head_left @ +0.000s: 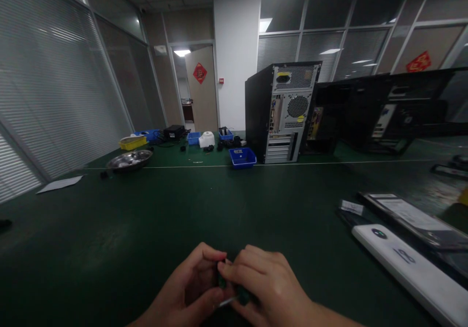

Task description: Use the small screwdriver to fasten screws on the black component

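Observation:
My left hand (193, 285) and my right hand (265, 280) meet low in the middle of the head view, just above the green tabletop. Between the left thumb and fingers is a small dark green piece (222, 280), mostly covered, and its kind cannot be made out. The right thumb and forefinger press near the top of that piece. Curled inside the right hand is what looks like a small screwdriver (243, 295) with a dark green handle. Its thin metal shaft points left towards the left thumb. Both hands are closed.
A white box-shaped device (405, 259) and a hard drive (413, 215) lie to the right. Behind stand a black computer tower (259, 117), a blue tray (243, 158) and a metal bowl (129, 160). A paper sheet (60, 184) lies left.

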Tool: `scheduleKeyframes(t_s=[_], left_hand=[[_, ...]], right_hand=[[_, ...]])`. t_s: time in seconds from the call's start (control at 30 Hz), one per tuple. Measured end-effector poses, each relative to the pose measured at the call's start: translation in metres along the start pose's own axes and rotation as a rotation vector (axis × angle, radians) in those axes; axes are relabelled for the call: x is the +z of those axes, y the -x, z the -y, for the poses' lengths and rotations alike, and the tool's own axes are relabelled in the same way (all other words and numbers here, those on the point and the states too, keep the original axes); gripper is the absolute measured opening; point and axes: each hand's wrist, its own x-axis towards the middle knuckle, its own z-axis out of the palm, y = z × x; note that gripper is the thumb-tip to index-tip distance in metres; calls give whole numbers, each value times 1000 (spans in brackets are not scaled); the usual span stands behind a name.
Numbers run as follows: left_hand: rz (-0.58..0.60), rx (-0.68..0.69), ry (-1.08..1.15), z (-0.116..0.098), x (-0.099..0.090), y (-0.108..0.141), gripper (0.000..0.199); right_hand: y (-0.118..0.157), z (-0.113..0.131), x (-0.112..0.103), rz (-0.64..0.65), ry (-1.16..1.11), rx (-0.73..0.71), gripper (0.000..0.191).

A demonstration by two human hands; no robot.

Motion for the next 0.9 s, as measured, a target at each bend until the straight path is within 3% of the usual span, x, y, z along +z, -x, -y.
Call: scheduleKeyframes(t_s=[0.17, 0.37, 0.53, 0.9], left_hand=[[-129, -72, -85, -5, 5, 0, 19], [-182, -10, -208, -14, 6, -1, 16], [-274, 21, -260, -20, 3, -2, 19], [-249, -5, -264, -17, 0, -1, 23]], right_hand=[[-2, 1, -3, 24, -36, 0, 26], [-2, 2, -9, 111, -99, 100, 37], [-5, 2, -10, 109, -190, 199, 33], [-4, -2, -9, 64, -355, 257, 19]])
